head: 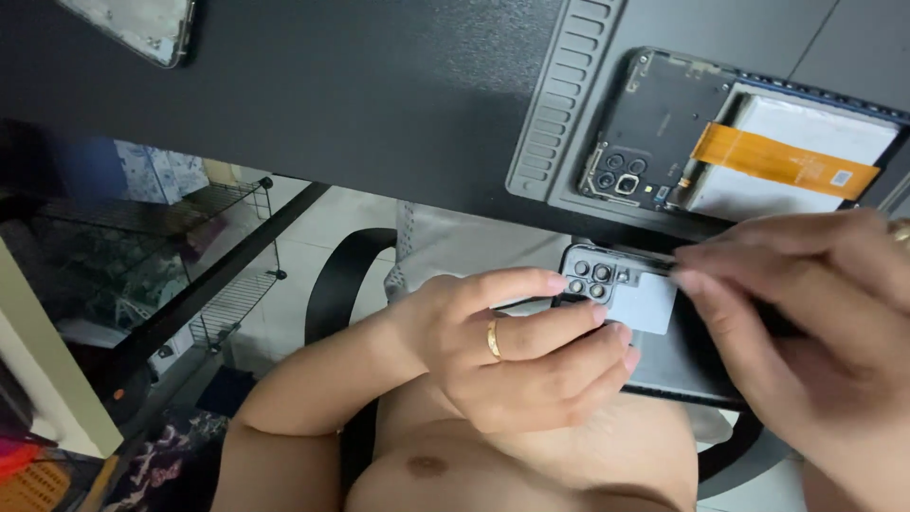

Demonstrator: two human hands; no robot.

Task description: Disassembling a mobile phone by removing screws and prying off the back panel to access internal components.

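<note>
Fingers of the left hand [517, 346] are curling around the phone back cover [630, 313], gripping it, while the right hand [806, 313] is pinching at its top edge.

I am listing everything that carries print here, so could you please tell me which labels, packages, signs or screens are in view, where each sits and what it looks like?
Orange strip: a flat band with a small square code mark near its right end, lying slantwise across the white battery of the opened phone on the dark mat.
Phone at the top left corner: only its pale, scuffed face shows, on the black table.
Packages, signs: none.
</note>
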